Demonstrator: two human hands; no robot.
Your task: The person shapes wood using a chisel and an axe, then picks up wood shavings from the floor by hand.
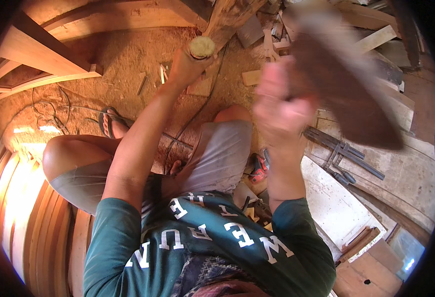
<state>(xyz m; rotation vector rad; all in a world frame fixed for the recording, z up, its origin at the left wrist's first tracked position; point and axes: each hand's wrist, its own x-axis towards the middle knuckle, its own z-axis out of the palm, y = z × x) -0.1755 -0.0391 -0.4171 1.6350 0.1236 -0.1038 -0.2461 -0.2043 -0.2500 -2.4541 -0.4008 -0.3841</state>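
My left hand is wrapped around what looks like a chisel, its round, pale handle end facing up; its lower part is hidden by my hand. Just beyond it, a thick wooden beam slants away. My right hand, smeared by motion, is raised at the right with its fingers closed. In it is a large dark brown wooden mallet, also blurred, with a paler far end. The mallet is apart from the chisel.
Curved wooden frame pieces stand at the far left. Stacked planks lie at the near left. Cables cross the dusty floor. At the right are a bar clamp, a white board and several wood offcuts.
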